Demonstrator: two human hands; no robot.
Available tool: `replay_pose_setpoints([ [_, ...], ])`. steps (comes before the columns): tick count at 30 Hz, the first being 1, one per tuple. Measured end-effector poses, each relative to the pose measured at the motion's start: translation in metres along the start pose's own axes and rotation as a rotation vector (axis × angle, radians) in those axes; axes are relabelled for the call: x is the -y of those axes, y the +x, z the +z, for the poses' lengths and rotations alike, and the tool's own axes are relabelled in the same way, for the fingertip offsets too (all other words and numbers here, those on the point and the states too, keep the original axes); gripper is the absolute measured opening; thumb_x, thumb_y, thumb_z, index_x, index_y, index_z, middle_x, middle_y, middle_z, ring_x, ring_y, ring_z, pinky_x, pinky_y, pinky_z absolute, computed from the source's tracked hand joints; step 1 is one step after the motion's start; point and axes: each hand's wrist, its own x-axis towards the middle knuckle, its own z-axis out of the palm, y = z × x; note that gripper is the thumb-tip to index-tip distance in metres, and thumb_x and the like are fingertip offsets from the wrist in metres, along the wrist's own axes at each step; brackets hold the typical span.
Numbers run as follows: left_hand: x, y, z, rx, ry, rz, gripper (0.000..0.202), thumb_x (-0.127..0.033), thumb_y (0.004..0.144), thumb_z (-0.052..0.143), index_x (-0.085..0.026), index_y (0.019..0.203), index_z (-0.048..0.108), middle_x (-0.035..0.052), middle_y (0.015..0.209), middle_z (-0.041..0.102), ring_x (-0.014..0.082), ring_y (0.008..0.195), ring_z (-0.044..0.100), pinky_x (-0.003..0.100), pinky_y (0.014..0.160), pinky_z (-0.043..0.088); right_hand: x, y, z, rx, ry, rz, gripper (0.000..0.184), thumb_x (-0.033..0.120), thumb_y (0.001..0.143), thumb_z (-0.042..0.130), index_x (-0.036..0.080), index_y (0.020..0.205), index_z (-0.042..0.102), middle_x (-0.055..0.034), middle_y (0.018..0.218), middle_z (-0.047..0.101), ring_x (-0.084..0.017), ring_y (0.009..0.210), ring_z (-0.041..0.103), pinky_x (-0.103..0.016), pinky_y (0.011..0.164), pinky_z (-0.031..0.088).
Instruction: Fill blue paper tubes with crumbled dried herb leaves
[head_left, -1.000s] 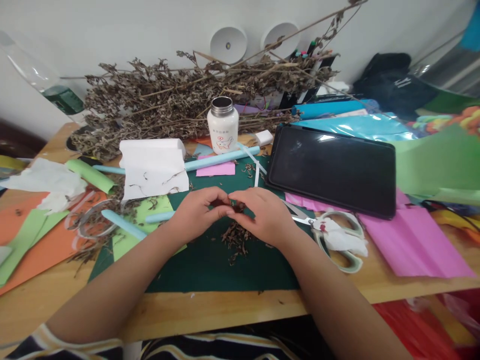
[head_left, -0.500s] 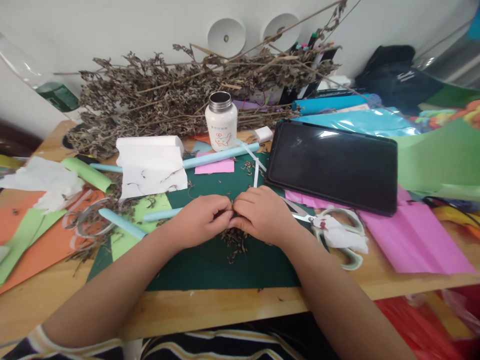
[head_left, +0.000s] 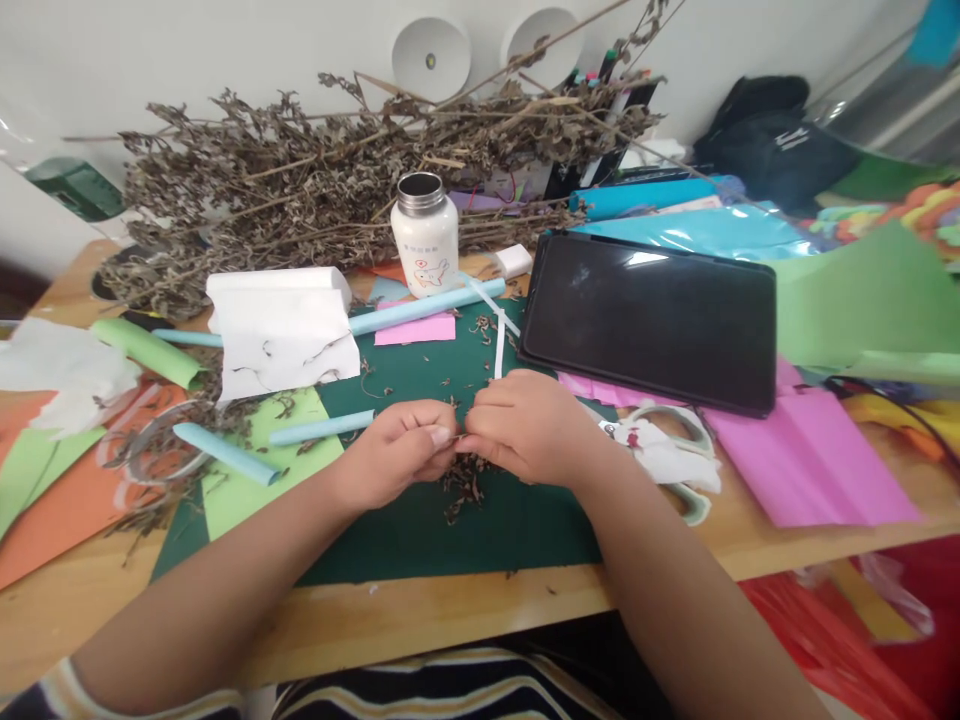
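Over the dark green mat (head_left: 525, 540), my left hand (head_left: 401, 452) and my right hand (head_left: 521, 425) meet, both closed. Thumbs and fingers pinch a small brown bit of dried plant (head_left: 459, 437) between them; most of it is hidden by the fingers. Under the hands lies a little heap of crumbled dried leaves (head_left: 463, 485). Near my left wrist rests a short light-blue paper tube (head_left: 319, 428). Scissors (head_left: 679, 440) with tissue-wrapped handles lie beside my right wrist, their blades partly hidden.
A large pile of dried stems (head_left: 300, 180) runs along the wall. An uncapped white bottle (head_left: 425, 240) stands upright before it. A black tablet (head_left: 652, 315) lies at right, by pink paper (head_left: 810, 460). A paper roll (head_left: 285, 335) and a tape ring (head_left: 161, 445) lie left.
My hands have drawn slightly apart, and the left thumb now shows on top of the pinch. The camera view has shifted a little, moving the scene left.
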Motion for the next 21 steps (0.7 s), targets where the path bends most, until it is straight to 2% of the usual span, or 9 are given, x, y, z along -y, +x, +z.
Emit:
replay_pose_setpoints([
  [6,0.000,0.001,0.006,-0.011,-0.219,0.049,0.038,-0.038,0.069,0.055,-0.017,0.049,0.030,-0.0083,0.042,0.021,0.0023,0.035,0.016,0.018,0.037,0.015,-0.002,-0.002,-0.002,0.005,0.005,0.027,0.047,0.038,0.088,0.025,0.017,0.055,0.051,0.0008,0.048,0.047,-0.010,0.048,0.039,-0.025,0.050,0.021],
  [10,-0.017,-0.004,-0.002,-0.090,-0.280,0.105,0.042,-0.034,0.066,0.055,-0.017,0.046,0.022,-0.0084,0.039,0.017,0.0022,0.030,0.014,0.018,0.033,0.015,-0.014,-0.012,-0.009,0.011,-0.029,0.126,0.045,0.036,0.088,0.028,0.016,0.056,0.053,-0.0001,0.048,0.051,-0.011,0.049,0.044,-0.025,0.051,0.025],
  [14,-0.035,-0.008,-0.018,-0.255,-0.187,0.284,0.042,-0.028,0.069,0.051,-0.016,0.046,0.018,-0.0073,0.039,0.015,0.0023,0.028,0.016,0.020,0.033,0.018,-0.021,-0.017,-0.016,-0.055,0.017,0.269,0.043,0.033,0.087,0.030,0.016,0.056,0.055,-0.0017,0.054,0.057,-0.011,0.052,0.049,-0.024,0.052,0.031],
  [18,-0.025,-0.003,-0.023,-0.287,-0.075,0.244,0.032,-0.027,0.070,0.048,-0.017,0.048,0.027,-0.0067,0.041,0.023,0.0036,0.032,0.021,0.022,0.038,0.018,-0.008,-0.009,-0.011,0.058,0.200,0.177,0.033,0.032,0.086,0.036,0.017,0.071,0.061,-0.0016,0.063,0.062,-0.012,0.060,0.055,-0.023,0.056,0.036],
  [21,-0.013,0.002,-0.026,-0.315,0.028,0.211,0.026,-0.028,0.071,0.044,-0.018,0.051,0.032,-0.0056,0.045,0.028,0.0048,0.035,0.024,0.022,0.040,0.019,-0.001,-0.003,-0.005,0.105,0.256,0.198,0.025,0.030,0.084,0.041,0.017,0.083,0.063,-0.0016,0.071,0.065,-0.013,0.066,0.057,-0.024,0.060,0.039],
])
